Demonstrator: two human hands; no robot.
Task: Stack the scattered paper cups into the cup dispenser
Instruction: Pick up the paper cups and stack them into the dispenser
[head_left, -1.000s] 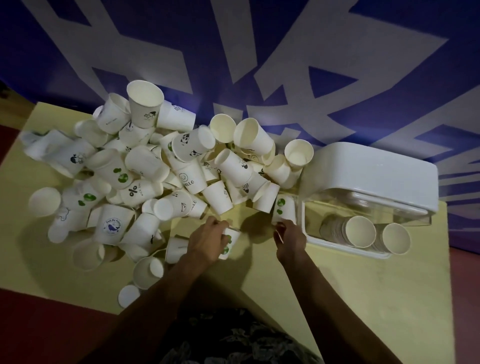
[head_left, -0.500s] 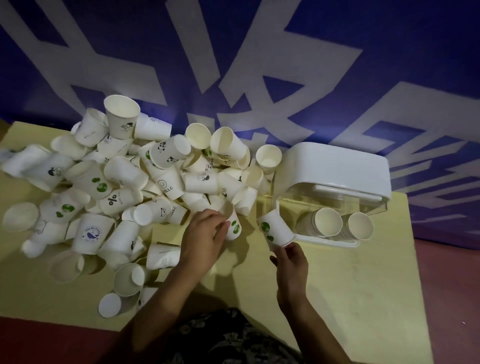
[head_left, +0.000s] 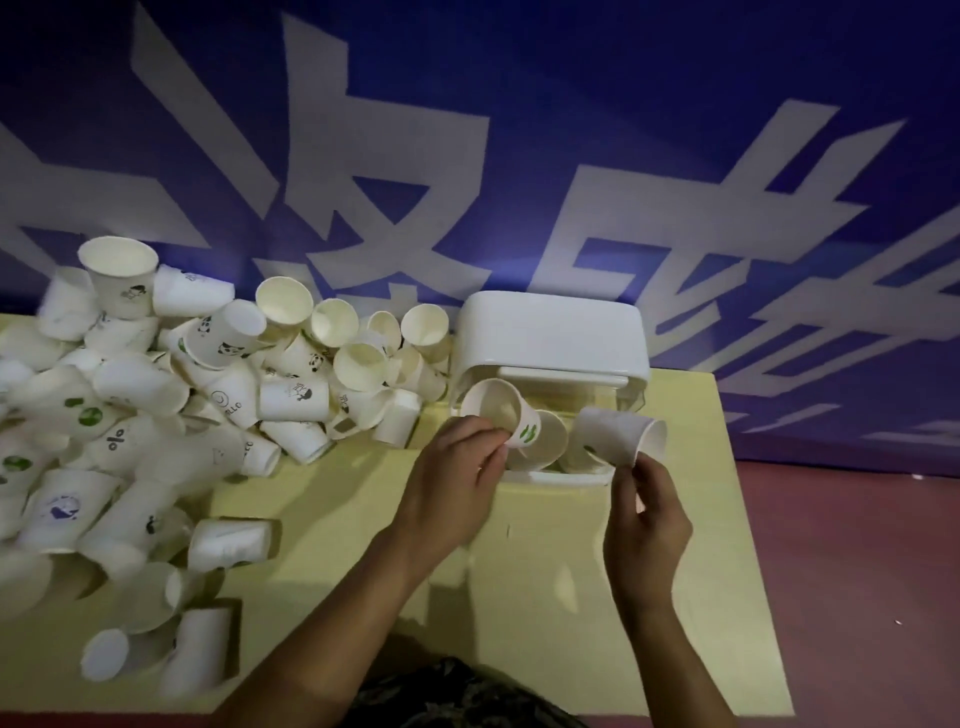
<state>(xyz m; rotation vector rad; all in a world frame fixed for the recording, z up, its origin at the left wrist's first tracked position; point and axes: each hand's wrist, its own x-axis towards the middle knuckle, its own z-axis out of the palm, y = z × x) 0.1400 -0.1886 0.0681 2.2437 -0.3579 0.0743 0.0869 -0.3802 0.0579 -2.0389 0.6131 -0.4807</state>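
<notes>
Viewpoint: one head-worn wide-angle camera, above the near edge of the yellow surface (head_left: 332, 499).
Facing: forward and down, toward the blue wall (head_left: 571, 104) filling the upper frame.
Closeness: near; forearms enter from the bottom edge.

"%" mark on paper cup (head_left: 122, 439); "HELLO" on another cup (head_left: 232, 403).

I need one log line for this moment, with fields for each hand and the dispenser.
left hand: holds cup | right hand: holds second cup | dispenser: both cups at its opening, not yet in | pile: left on table
</notes>
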